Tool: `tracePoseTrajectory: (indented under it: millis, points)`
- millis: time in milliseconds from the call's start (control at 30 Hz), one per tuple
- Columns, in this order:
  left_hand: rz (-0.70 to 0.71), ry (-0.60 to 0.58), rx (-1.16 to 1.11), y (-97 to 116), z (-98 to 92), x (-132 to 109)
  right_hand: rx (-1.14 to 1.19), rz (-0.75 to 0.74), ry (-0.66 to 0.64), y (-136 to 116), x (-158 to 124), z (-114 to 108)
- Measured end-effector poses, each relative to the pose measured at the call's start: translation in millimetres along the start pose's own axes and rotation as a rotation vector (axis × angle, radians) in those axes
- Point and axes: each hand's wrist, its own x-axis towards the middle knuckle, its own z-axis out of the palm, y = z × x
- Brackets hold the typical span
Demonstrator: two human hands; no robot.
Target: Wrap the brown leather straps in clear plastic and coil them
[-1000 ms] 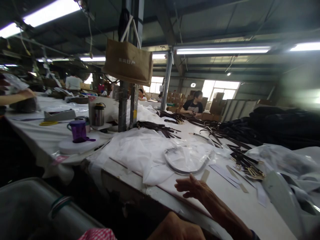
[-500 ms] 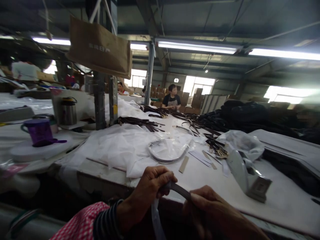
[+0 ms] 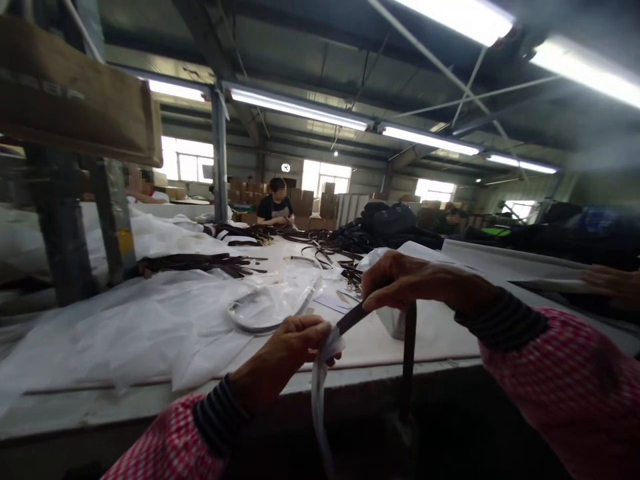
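Observation:
A dark brown strap (image 3: 353,317) runs between my two hands just over the table's front edge. My left hand (image 3: 295,340) is closed, pinching the strap where it meets a thin white plastic sleeve (image 3: 319,397) that hangs below. Higher and to the right, my right hand (image 3: 405,279) grips the strap with fingers bent over it. From beneath that hand a length of the strap drops past the table edge. Whether the strap runs on inside the sleeve below my left hand, I cannot tell.
White plastic sheeting (image 3: 150,327) covers the table's left side, with a bundle of dark straps (image 3: 210,265) behind it. A grey dispenser (image 3: 393,321) stands partly behind my right hand. A co-worker (image 3: 275,205) is across the table; another person's hand (image 3: 613,279) shows at right.
My right hand has risen and moved away from my left, drawing the strap upward. The view has turned to the right. The white sleeve now bunches at my left fingers.

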Motion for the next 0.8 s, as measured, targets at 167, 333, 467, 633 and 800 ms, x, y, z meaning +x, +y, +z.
tracePoseTrajectory:
  millis: [167, 333, 467, 633, 800]
  points:
    - [0.149, 0.087, -0.032, 25.3, 22.1, 23.7, 0.062, -0.023, 0.049, -7.8, 1.7, -2.1]
    - [0.275, 0.14, -0.029, 51.0, 53.1, 40.6, 0.177, -0.076, 0.149, -3.5, 6.9, 6.0]
    - [0.296, 0.314, 0.029, 42.2, 46.6, 51.0, 0.289, -0.078, 0.189, 32.1, -22.7, -4.4]
    - [0.241, 0.312, 0.075, 26.2, 26.6, 62.8, 0.329, -0.02, 0.476, 63.8, -62.9, -32.8]
    - [0.24, 0.16, 0.072, 57.9, 48.3, 79.6, 0.194, -0.096, 0.45, 22.5, -52.2, -52.7]
